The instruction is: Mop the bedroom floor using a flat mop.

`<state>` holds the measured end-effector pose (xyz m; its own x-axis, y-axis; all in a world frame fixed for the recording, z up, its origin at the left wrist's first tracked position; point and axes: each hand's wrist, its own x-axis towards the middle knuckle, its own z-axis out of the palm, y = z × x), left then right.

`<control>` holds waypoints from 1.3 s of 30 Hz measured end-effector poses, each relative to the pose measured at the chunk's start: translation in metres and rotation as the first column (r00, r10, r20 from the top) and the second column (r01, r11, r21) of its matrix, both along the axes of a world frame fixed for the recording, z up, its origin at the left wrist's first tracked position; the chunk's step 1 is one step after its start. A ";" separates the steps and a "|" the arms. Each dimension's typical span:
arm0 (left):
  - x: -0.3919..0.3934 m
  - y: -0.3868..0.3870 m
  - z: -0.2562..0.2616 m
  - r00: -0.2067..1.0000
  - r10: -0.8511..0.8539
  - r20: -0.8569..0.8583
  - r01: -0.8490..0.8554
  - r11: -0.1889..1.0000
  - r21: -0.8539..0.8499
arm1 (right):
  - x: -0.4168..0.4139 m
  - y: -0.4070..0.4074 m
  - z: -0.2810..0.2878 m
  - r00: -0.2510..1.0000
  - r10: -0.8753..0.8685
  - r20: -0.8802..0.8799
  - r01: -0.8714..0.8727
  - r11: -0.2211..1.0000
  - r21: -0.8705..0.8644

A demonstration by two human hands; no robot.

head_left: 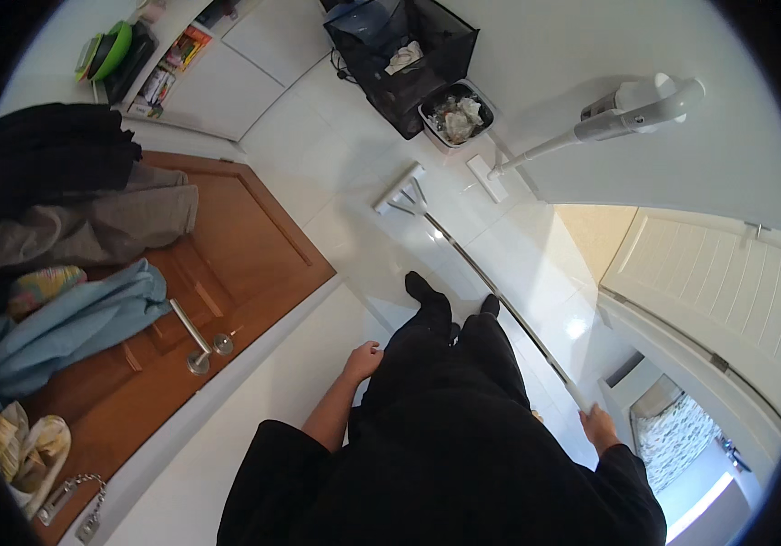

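Note:
My right hand (599,426) grips the white grip end of a long-handled floor mop (493,288) at my right side. Its metal pole slants forward and left across the floor, passing just right of my right foot. The white head (401,190), joined by a V-shaped bracket, rests on the glossy tiles ahead of my feet; whether it carries a sponge or a blade cannot be made out. Beside my left thigh hangs my left hand (363,362), fingers curled in and nothing visible in them.
A white stick vacuum (609,126) leans on the wall ahead right. Near it stand a filled waste bin (457,119) and a black mesh basket (390,75). Clothes (76,300) hang on the brown wooden door (240,239) at left. A white door (711,273) stands right.

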<state>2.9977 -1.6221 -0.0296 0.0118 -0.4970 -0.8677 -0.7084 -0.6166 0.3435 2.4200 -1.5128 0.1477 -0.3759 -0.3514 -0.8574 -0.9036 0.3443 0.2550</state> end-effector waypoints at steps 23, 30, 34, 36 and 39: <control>-0.229 0.171 0.027 0.951 0.286 0.120 -0.279 0.958 -0.070 | -0.108 -0.130 -0.201 0.907 0.301 0.296 -0.219 0.935 -0.278; -0.300 0.145 0.038 0.920 0.391 0.000 -0.384 0.905 -0.183 | -0.316 0.115 -0.038 0.994 0.102 0.044 -0.105 0.993 0.054; -0.332 0.140 0.052 0.892 0.447 -0.075 -0.452 0.867 -0.210 | -0.322 0.096 -0.059 0.991 0.116 0.063 -0.119 0.992 0.046; -0.342 0.149 0.056 0.883 0.464 -0.076 -0.470 0.862 -0.191 | -0.324 0.075 -0.094 0.984 0.125 0.123 -0.124 0.992 -0.019; -0.351 0.185 0.054 0.842 0.534 -0.079 -0.537 0.812 -0.228 | -0.284 0.018 -0.141 0.922 0.278 0.269 -0.251 0.959 -0.128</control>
<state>2.6468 -1.4369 0.0241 0.3267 -0.6007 -0.7297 -0.2850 -0.7987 0.5299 2.1362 -1.4949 0.0071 -0.0062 -0.4846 -0.8747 -0.9948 0.0923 -0.0441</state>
